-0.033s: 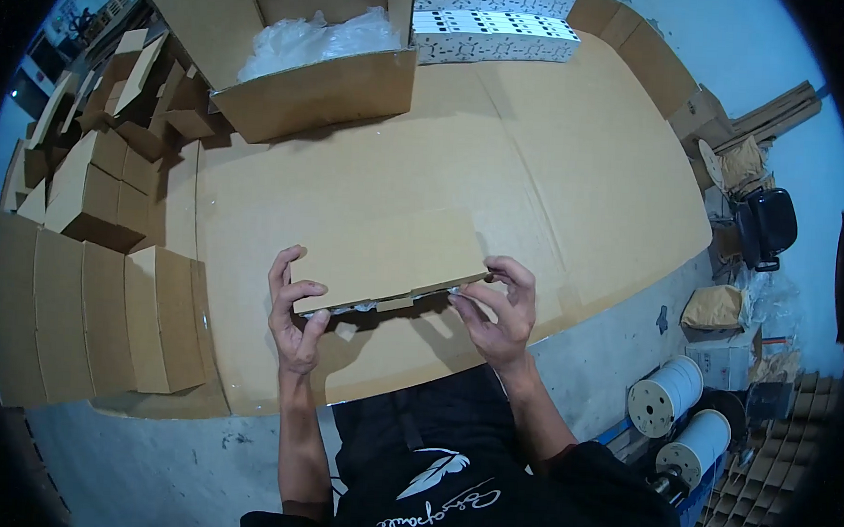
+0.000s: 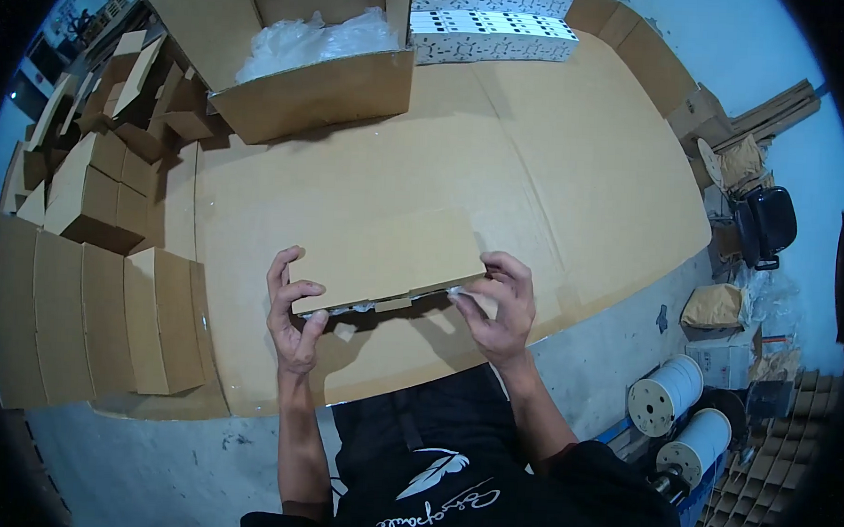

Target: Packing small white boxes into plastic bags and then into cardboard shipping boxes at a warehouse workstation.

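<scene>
A flat brown cardboard box (image 2: 389, 257) lies in front of me on the cardboard-covered table (image 2: 351, 171). Its near edge is slightly parted, and crumpled clear plastic film (image 2: 349, 308) shows along the gap. A small tab (image 2: 393, 305) sticks out mid-edge. My left hand (image 2: 296, 319) holds the box's left end, thumb under the near edge and fingers bent over the corner. At the right near corner, my right hand (image 2: 503, 309) is closed, its fingers bent against the box and its thumb by a bit of film at the gap. The contents are hidden.
An open carton (image 2: 316, 99) with clear plastic bags (image 2: 318, 47) stands at the back left. White patterned boxes (image 2: 493, 42) are stacked beside it. Folded brown boxes (image 2: 95, 193) line the left side. Cable spools (image 2: 666, 397) stand off the table's right edge.
</scene>
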Demonstrator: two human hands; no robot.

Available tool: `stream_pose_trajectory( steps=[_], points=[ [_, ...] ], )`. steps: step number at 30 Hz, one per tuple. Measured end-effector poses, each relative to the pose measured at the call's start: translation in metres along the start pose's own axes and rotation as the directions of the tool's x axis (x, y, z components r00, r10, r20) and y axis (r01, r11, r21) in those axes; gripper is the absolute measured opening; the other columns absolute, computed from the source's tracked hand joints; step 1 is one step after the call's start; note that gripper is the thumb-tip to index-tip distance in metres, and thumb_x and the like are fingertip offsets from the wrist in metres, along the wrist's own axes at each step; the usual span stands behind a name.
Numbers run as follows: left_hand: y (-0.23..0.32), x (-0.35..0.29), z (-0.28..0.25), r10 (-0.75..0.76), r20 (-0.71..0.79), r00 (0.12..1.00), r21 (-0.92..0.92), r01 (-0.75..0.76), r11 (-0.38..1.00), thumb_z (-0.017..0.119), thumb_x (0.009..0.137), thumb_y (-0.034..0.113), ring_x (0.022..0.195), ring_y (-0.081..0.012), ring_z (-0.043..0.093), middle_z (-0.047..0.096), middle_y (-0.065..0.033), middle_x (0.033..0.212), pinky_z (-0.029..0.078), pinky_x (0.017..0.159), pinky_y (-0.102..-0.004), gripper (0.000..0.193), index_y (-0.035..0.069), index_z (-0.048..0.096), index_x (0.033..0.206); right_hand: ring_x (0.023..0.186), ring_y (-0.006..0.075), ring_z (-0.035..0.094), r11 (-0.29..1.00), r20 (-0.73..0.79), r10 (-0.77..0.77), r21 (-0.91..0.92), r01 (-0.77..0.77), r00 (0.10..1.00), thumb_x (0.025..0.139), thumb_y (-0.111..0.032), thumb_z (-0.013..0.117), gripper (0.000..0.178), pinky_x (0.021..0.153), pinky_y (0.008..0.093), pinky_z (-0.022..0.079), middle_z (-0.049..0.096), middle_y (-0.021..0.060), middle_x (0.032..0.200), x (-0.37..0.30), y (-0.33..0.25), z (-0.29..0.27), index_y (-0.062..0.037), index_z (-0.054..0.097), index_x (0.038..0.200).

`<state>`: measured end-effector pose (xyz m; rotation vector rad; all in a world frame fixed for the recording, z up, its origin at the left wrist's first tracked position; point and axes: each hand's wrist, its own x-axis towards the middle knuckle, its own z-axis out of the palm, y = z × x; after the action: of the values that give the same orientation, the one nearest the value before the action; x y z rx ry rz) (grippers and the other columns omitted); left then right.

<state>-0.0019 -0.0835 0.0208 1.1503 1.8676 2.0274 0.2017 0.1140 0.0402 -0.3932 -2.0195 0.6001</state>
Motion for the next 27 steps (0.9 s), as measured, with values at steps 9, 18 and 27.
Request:
stream_pose_trajectory(
  steps=[9,18,27],
  points=[
    [-0.003,0.001,-0.003,0.019,0.036,0.999,0.026,-0.020,0.999,0.075,0.078,0.027,0.145,-0.0396,0.037,0.045,-0.0235,0.148,0.019,0.123,-0.0565,0.028,0.013,0.068,0.102,0.097,0.0167,0.056,0.872,0.253,0.217,0.383,-0.304,0.943,0.074,0.002,0.087,0.033,0.080,0.0279,0.049,0.056,0.0105,0.118,0.019,0.019,-0.009,-0.0074,0.072,0.102],
    [0.000,0.003,-0.001,0.038,0.038,0.999,0.012,-0.039,0.999,0.075,0.078,0.022,0.145,-0.0408,0.037,0.046,-0.0241,0.148,0.018,0.124,-0.0580,0.024,0.012,0.069,0.100,0.113,0.0260,0.057,0.930,0.289,0.189,0.255,-0.266,0.939,0.072,-0.005,0.089,0.026,0.096,0.0396,0.051,0.053,0.0145,0.124,0.032,0.009,-0.015,-0.0064,0.074,0.093],
    [0.016,0.007,0.001,0.019,0.082,0.996,0.037,-0.022,0.999,0.075,0.076,0.006,0.142,-0.0416,0.045,0.049,-0.0274,0.148,0.024,0.123,-0.0597,0.020,0.010,0.076,0.096,0.130,0.0375,0.056,0.992,0.372,-0.049,0.128,0.002,0.927,0.076,-0.001,0.083,0.021,0.104,0.0469,0.050,0.064,0.0103,0.132,0.033,-0.002,-0.010,-0.0049,0.071,0.093]
  ],
)
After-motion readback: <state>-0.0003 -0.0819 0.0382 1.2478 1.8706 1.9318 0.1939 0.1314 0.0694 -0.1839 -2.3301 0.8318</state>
